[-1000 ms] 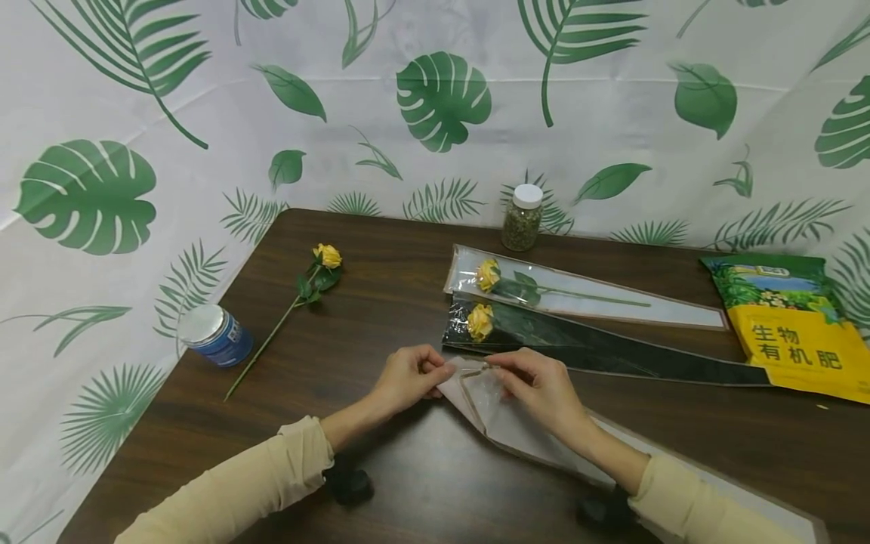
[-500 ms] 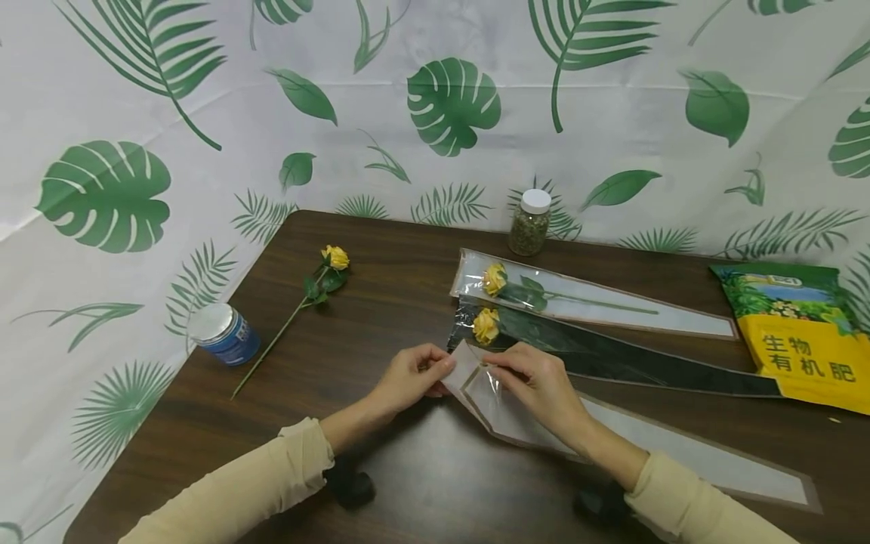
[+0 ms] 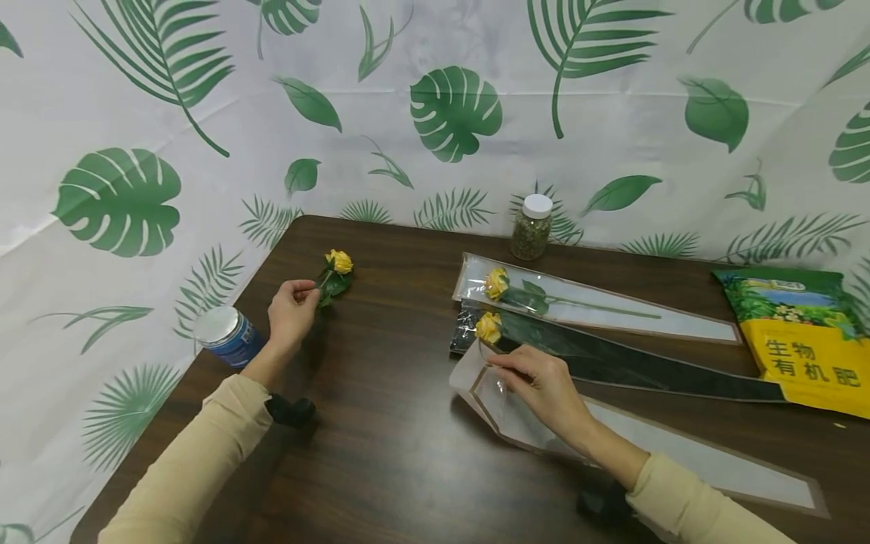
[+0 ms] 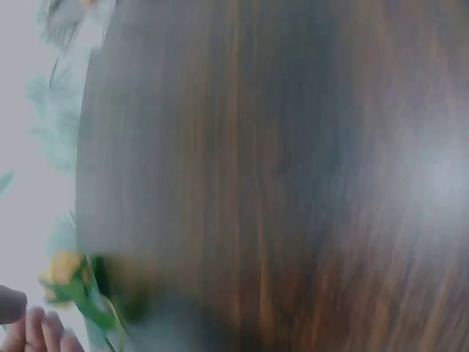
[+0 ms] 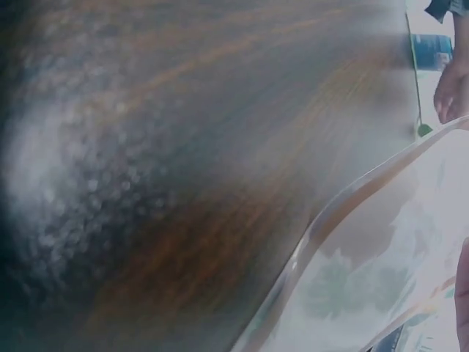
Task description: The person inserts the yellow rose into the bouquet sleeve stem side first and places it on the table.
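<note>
My left hand [image 3: 292, 313] is at a yellow rose [image 3: 339, 261] lying on the table, fingertips beside its upper stem and leaves. In the blurred left wrist view, the thumb stands apart from the fingers [image 4: 44, 334], with the rose [image 4: 66, 271] just past them. My right hand [image 3: 544, 381] pinches the upper edge of a clear-fronted, white-backed flower sleeve [image 3: 513, 412]. Its wide mouth gapes to the left and its narrow end lies to the right. The right wrist view shows the sleeve's brown-bordered edge [image 5: 344, 209] close up.
Behind lie a white sleeve [image 3: 612, 310] and a black sleeve [image 3: 632, 366], each with a yellow rose. A lidded jar [image 3: 532, 230] stands at the back. A blue can [image 3: 231, 340] is left of my left wrist. A yellow-green fertilizer bag [image 3: 798, 340] lies right.
My left hand has let go of the sleeve's mouth and moved left and away to the loose rose. My right hand keeps hold of the sleeve. The rose lies where it was.
</note>
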Demonstrator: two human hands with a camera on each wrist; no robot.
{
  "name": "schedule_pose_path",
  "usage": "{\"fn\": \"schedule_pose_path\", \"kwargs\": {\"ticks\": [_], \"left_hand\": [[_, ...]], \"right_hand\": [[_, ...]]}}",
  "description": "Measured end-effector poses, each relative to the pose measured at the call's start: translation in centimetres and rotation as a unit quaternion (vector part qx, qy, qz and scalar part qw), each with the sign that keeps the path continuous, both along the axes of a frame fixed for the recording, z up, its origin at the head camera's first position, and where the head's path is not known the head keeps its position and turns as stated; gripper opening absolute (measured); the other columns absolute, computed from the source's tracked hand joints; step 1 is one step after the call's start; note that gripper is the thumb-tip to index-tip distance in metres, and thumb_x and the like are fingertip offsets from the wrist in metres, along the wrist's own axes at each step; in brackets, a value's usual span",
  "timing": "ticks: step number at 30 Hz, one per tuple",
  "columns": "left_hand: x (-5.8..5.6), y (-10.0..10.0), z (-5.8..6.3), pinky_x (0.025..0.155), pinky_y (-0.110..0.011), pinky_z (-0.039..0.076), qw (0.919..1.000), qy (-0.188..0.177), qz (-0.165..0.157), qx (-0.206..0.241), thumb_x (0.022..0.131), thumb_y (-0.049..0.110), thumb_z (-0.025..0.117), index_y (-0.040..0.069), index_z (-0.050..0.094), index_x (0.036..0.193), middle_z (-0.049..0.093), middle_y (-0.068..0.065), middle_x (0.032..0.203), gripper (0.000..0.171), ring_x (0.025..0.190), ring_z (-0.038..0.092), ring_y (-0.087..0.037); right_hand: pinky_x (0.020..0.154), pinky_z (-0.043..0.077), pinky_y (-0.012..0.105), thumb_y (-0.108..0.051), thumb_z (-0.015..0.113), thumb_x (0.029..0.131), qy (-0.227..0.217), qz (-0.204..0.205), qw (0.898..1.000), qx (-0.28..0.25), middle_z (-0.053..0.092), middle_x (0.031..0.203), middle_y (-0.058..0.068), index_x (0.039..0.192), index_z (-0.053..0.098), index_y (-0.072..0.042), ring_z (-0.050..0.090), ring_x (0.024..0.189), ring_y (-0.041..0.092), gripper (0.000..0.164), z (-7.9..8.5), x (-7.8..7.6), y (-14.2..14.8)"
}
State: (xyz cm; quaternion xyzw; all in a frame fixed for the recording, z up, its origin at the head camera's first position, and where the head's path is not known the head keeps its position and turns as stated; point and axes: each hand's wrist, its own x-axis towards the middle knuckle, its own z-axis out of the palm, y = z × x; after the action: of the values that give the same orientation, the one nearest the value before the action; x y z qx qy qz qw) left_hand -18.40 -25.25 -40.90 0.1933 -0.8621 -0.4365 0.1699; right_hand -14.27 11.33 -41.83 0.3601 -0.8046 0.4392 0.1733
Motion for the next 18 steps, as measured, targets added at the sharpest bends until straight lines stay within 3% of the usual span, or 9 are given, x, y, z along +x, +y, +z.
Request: {"fn": "schedule_pose_path", "kwargs": {"ticks": [3,6,14,18], "left_hand": [[-0.1,-1.2,-0.3,0.088,-0.039,0.043,0.9996,-0.018,0.016,0.012,0.094,0.008,0.051,-0.004,0.053,0.119,0.059,-0.023,0.115,0.029,0.106,0.055,-0.033],[-0.5,-1.6,-0.6,0.096,-0.044,0.040,0.9991,-0.037,0.017,0.013,0.093,0.007,0.050,-0.006,0.051,0.122,0.057,-0.024,0.119,0.031,0.112,0.053,-0.035],[-0.8,-2.5,-1.1,0.096,-0.046,0.039,0.9946,-0.099,0.017,-0.028,0.091,0.009,0.052,-0.005,0.055,0.121,0.059,-0.025,0.118,0.033,0.112,0.052,-0.037],[-0.9,-2.6,-1.2,0.094,-0.046,0.040,0.9933,-0.107,0.001,-0.045,0.090,0.009,0.054,-0.004,0.059,0.117,0.063,-0.023,0.113,0.030,0.109,0.053,-0.037]], "right_hand": [[0.051,0.041,0.011,0.006,0.072,0.077,-0.009,0.004,1.000,-0.001,0.065,0.078,-0.003,0.096,0.074,-0.006,0.053,0.062,0.001,0.023,-0.1,0.0,-0.2],[0.051,0.043,0.011,0.005,0.071,0.078,-0.016,0.008,1.000,-0.002,0.066,0.078,-0.001,0.096,0.074,-0.005,0.055,0.062,0.002,0.021,0.0,0.1,-0.1],[0.051,0.044,0.011,0.005,0.071,0.078,-0.016,0.008,1.000,-0.013,0.066,0.078,-0.002,0.096,0.074,-0.006,0.057,0.061,0.002,0.021,0.1,0.3,0.0],[0.051,0.044,0.012,0.005,0.071,0.078,-0.017,0.008,1.000,-0.014,0.066,0.078,-0.002,0.096,0.074,-0.005,0.057,0.060,0.002,0.021,0.1,0.3,0.1]]}}
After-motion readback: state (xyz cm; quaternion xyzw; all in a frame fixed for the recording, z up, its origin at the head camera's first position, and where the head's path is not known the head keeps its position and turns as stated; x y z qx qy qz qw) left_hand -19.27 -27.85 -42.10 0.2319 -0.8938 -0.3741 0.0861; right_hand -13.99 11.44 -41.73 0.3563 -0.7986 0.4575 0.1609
